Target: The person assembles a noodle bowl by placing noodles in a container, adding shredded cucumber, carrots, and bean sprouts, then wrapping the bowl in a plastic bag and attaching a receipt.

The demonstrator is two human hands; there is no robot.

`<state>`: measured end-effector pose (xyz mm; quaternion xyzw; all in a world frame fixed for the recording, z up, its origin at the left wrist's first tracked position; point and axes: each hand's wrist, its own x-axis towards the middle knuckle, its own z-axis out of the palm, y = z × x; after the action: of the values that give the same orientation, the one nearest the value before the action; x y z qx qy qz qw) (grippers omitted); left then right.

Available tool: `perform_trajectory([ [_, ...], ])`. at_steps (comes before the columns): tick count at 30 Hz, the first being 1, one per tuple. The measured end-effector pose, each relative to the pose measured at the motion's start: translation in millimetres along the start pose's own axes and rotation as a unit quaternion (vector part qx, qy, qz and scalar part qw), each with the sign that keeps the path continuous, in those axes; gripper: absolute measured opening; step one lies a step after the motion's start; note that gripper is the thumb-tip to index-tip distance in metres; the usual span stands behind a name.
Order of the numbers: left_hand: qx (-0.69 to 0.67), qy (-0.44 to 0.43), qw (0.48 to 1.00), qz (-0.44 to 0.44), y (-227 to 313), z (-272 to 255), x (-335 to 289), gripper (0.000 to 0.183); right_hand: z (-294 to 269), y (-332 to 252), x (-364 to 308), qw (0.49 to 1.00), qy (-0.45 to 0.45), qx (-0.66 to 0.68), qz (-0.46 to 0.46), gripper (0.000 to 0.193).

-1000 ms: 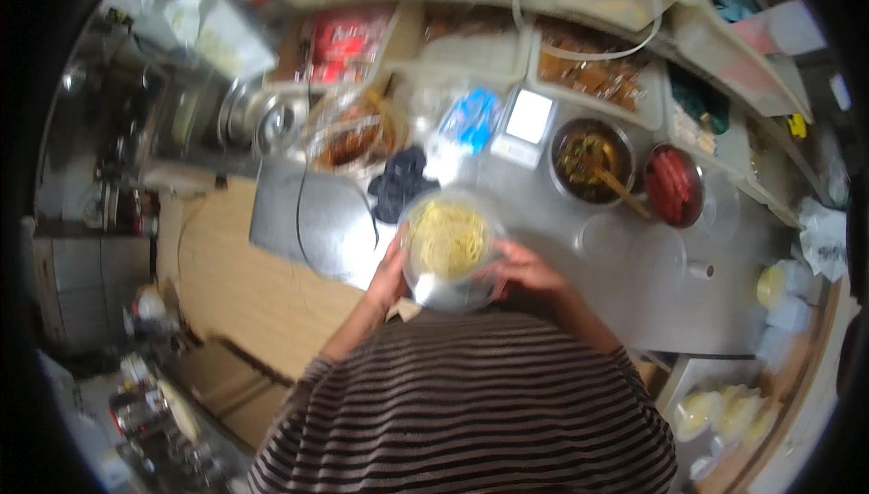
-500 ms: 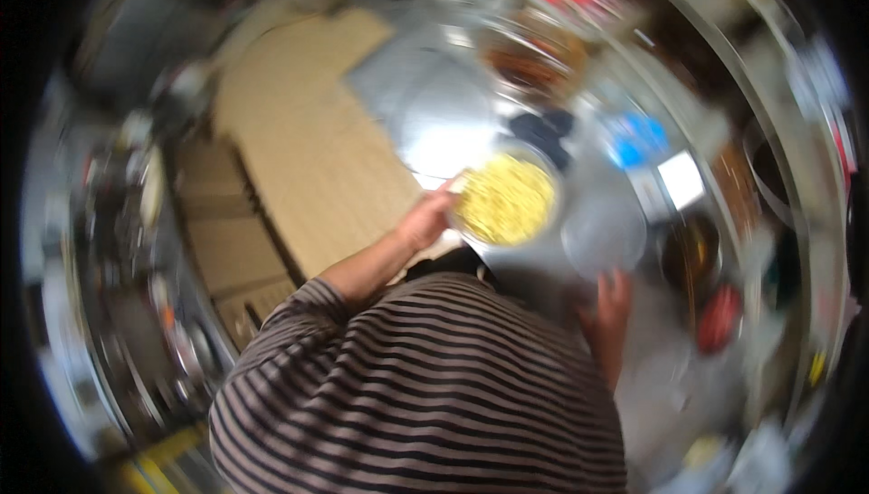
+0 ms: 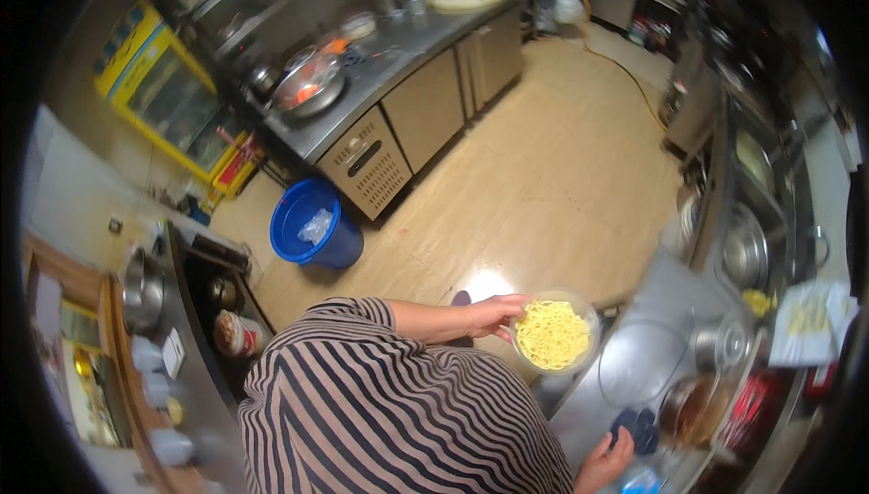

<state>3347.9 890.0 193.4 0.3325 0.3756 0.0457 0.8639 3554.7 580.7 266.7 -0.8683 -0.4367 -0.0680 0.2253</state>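
Yellow noodles (image 3: 552,335) fill a round, clear-rimmed bowl (image 3: 594,331). My left hand (image 3: 495,316) grips this bowl by its left edge and holds it up in front of my body, by the edge of the steel counter (image 3: 631,360). My right hand (image 3: 606,464) is low on the right over that counter, with its fingers apart and nothing seen in them. Beside its fingertips lies a dark cloth-like bundle (image 3: 639,429). Part of a blue item (image 3: 641,479) shows just below, cut off by the dark rim of the picture.
A container of brown contents (image 3: 695,410) and a metal pot (image 3: 721,343) stand on the right counter. Across the tan floor (image 3: 507,177) runs another steel counter with a large metal bowl (image 3: 310,85). A blue bin (image 3: 346,239) stands at its near end.
My view has swung left, toward the room and the far counter. The noodle bowl has come along in my left hand. My right hand now shows beside the dark bundle.
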Motion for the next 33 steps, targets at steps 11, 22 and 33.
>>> perform_trajectory([
  [11,-0.225,0.284,0.917,0.166,111.5,-270.4,-48.5,0.049,169.3,-262.2,217.5,0.948,-0.191,0.111,-0.229,0.031],
  [22,-0.325,0.345,0.810,0.344,319.2,-481.9,-66.4,0.035,307.9,-480.5,346.3,0.855,-0.301,0.154,-0.393,0.028],
  [33,-0.313,0.510,0.758,0.260,484.3,-668.6,-3.0,0.032,508.7,-685.9,500.8,0.770,-0.350,0.178,-0.504,0.029],
])
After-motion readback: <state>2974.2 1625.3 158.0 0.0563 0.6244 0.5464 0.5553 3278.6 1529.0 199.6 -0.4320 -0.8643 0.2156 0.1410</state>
